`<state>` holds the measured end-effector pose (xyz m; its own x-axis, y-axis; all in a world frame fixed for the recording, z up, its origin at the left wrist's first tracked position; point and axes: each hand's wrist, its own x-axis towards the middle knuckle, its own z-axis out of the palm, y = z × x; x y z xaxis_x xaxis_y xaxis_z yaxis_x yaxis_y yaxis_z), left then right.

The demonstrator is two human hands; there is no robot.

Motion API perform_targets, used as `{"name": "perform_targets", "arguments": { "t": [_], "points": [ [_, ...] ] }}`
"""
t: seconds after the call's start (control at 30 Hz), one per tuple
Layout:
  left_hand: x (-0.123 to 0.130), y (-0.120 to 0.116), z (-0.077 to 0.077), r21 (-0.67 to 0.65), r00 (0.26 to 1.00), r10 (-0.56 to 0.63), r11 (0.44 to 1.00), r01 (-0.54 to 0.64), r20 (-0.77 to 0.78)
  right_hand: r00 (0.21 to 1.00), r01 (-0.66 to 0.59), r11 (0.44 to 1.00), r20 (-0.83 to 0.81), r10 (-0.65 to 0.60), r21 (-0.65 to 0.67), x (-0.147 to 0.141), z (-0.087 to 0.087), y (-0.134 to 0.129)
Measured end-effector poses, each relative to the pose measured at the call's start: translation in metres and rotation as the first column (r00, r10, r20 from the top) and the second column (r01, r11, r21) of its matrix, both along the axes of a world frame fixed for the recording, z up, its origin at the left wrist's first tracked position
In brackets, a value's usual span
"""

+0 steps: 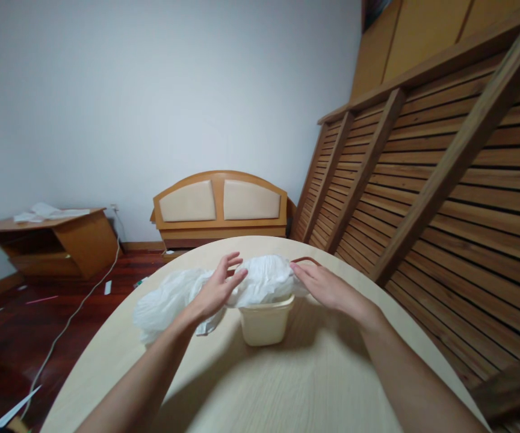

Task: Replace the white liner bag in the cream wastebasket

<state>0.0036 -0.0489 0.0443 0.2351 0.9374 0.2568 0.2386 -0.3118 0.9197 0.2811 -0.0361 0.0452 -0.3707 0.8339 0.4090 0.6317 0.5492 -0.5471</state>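
Observation:
A small cream plastic bin (265,325) stands on the round table. White plastic bag (263,278) material is bunched over its top and hides its opening. My left hand (221,284) is at the bag's left side, with fingers spread and the thumb by the plastic. At the bag's right edge, my right hand (325,287) has its fingers close together, the tips pinching the plastic. Just behind those fingertips shows a thin reddish-brown curved strip (306,259). More crumpled white plastic (165,304) lies on the table left of the bin, partly behind my left forearm.
The pale round table (327,385) has a curved edge. A slatted wooden frame (404,198) leans along the right side. Beyond the table is a padded headboard (219,204). At left stand a low cabinet (83,243) with papers and a white cable (77,313) on the floor.

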Motion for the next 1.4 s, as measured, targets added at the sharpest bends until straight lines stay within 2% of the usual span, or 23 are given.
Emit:
{"name": "perform_targets", "arguments": {
  "t": [0.07, 0.17, 0.27, 0.33, 0.4, 0.5, 0.6, 0.67, 0.73, 0.83, 0.9, 0.93, 0.97, 1.03, 1.1, 1.13, 1.2, 1.3, 1.37, 1.4],
  "points": [
    [0.001, -0.006, -0.002, -0.057, 0.997, -0.048, 0.997, 0.045, -0.053, 0.999, -0.050, 0.998, 0.009, 0.050, -0.026, 0.005, -0.003, 0.000],
    [-0.001, -0.015, -0.005, -0.062, 0.989, -0.106, 0.993, 0.100, -0.104, 0.994, -0.109, 0.994, 0.013, 0.110, -0.030, 0.006, 0.002, -0.007],
    [-0.001, -0.030, -0.014, -0.030, 0.983, -0.115, 0.993, 0.111, -0.147, 1.000, -0.027, 1.000, 0.005, 0.027, 0.012, 0.000, 0.011, -0.023],
    [0.001, -0.043, -0.024, 0.009, 0.980, -0.085, 0.996, 0.088, -0.180, 1.000, 0.005, 0.998, -0.016, -0.004, 0.067, -0.006, 0.014, -0.035],
    [0.004, -0.057, -0.035, 0.067, 0.981, -0.053, 0.996, 0.066, -0.184, 0.999, -0.029, 0.993, -0.025, 0.032, 0.117, -0.011, 0.014, -0.047],
    [0.005, -0.073, -0.051, 0.134, 0.980, -0.030, 0.989, 0.058, -0.196, 0.995, -0.078, 0.978, -0.038, 0.087, 0.195, -0.015, 0.006, -0.064],
    [0.000, -0.080, -0.062, 0.255, 0.976, 0.048, 0.967, 0.007, -0.210, 0.996, -0.040, 0.953, -0.069, 0.064, 0.301, -0.014, -0.006, -0.075],
    [-0.009, -0.081, -0.068, 0.368, 0.969, 0.129, 0.929, -0.044, -0.210, 0.996, -0.006, 0.925, -0.082, 0.040, 0.379, -0.011, -0.016, -0.081],
    [-0.021, -0.080, -0.073, 0.491, 0.956, 0.177, 0.870, -0.040, -0.235, 0.994, 0.021, 0.892, -0.104, 0.029, 0.451, -0.009, -0.026, -0.085],
    [-0.036, -0.078, -0.078, 0.648, 0.932, 0.162, 0.756, 0.094, -0.325, 0.996, -0.005, 0.865, -0.071, 0.047, 0.501, -0.005, -0.041, -0.087],
    [-0.040, -0.076, -0.078, 0.691, 0.903, 0.150, 0.696, 0.193, -0.402, 0.997, -0.079, 0.877, 0.014, 0.082, 0.475, -0.004, -0.048, -0.087],
    [-0.039, -0.075, -0.077, 0.682, 0.876, 0.137, 0.685, 0.254, -0.463, 0.994, -0.113, 0.891, 0.061, 0.095, 0.440, -0.003, -0.051, -0.087],
    [-0.037, -0.074, -0.076, 0.652, 0.838, 0.120, 0.689, 0.317, -0.533, 0.988, -0.142, 0.910, 0.110, 0.107, 0.390, -0.003, -0.053, -0.086],
    [-0.032, -0.073, -0.074, 0.531, 0.736, 0.064, 0.734, 0.423, -0.674, 0.970, -0.188, 0.949, 0.197, 0.140, 0.252, -0.003, -0.056, -0.086],
    [-0.029, -0.071, -0.071, 0.399, 0.661, 0.001, 0.799, 0.450, -0.750, 0.951, -0.222, 0.969, 0.240, 0.192, 0.104, -0.001, -0.058, -0.085],
    [-0.029, -0.071, -0.070, 0.357, 0.663, -0.014, 0.834, 0.420, -0.748, 0.948, -0.227, 0.973, 0.240, 0.208, 0.052, 0.001, -0.059, -0.084],
    [-0.033, -0.069, -0.069, 0.346, 0.748, 0.015, 0.893, 0.289, -0.663, 0.959, -0.197, 0.980, 0.213, 0.188, 0.022, 0.005, -0.060, -0.082],
    [-0.035, -0.063, -0.071, 0.424, 0.925, 0.117, 0.904, 0.052, -0.363, 0.997, -0.065, 0.991, 0.040, 0.061, 0.117, 0.008, -0.061, -0.075],
    [-0.030, -0.058, -0.075, 0.432, 0.981, 0.093, 0.902, -0.010, -0.172, 0.985, 0.034, 0.988, -0.171, -0.008, 0.149, 0.002, -0.064, -0.070],
    [-0.024, -0.055, -0.078, 0.394, 0.991, 0.059, 0.919, -0.007, -0.122, 0.963, 0.060, 0.990, -0.269, -0.024, 0.130, -0.004, -0.066, -0.068]
  ]
}}
